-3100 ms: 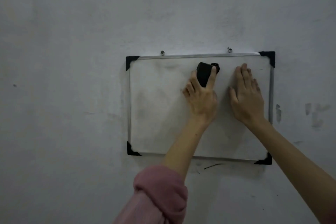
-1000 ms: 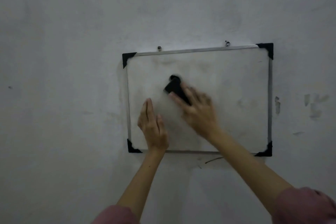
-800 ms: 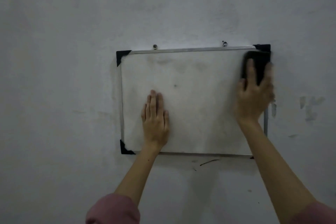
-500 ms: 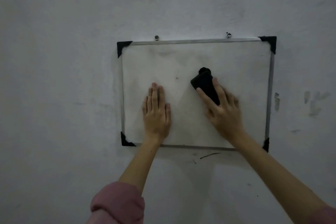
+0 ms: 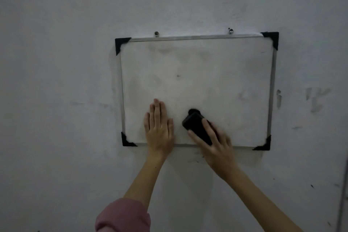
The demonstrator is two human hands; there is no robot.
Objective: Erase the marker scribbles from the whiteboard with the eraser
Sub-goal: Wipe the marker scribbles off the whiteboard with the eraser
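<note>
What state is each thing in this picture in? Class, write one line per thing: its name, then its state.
whiteboard: hung on the wall, mostly wiped, faint grey smudges and a small dark speck left.
eraser: black, pressed to the board's lower middle, tilted.
right hand: closed around the eraser.
left hand: open, flat on the board's lower left.
wall: grey, scuffed.

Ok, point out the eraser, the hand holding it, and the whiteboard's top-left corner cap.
eraser (image 5: 194, 126): head view, its black back.
right hand (image 5: 218, 147): head view, its back.
top-left corner cap (image 5: 120, 43): head view, black plastic.
</note>
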